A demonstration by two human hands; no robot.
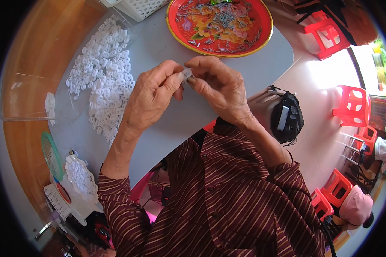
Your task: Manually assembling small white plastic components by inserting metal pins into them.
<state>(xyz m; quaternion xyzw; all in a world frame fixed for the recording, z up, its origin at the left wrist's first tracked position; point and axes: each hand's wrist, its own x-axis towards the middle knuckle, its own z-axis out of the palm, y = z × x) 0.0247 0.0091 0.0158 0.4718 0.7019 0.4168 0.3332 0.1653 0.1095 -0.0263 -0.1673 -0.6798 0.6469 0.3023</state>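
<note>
Over the grey table (pixel 158 51), my two hands meet at a small whitish plastic piece (pixel 187 74) with holes in it. My left hand (pixel 152 90) pinches it between thumb and fingers. My right hand (pixel 223 88) closes on its other side, thumb tip against it and forefinger curled above. Whether a smaller part sits between the right fingertips is too small to tell. Left of my hands spreads a heap of similar white oval plastic pieces (pixel 109 81). Beyond them stands a round red flowered tray (pixel 266 25) with many small silvery metal pieces (pixel 225 19).
A clear plastic sheet or box (pixel 25 96) and a white perforated basket (pixel 139 9) lie beyond the heap. At lower left are a green sieve (pixel 52 156) and another white pile (pixel 80 177). A dark mesh-covered bin (pixel 287 118) is by my right arm. Red stools (pixel 351 105) stand farther right.
</note>
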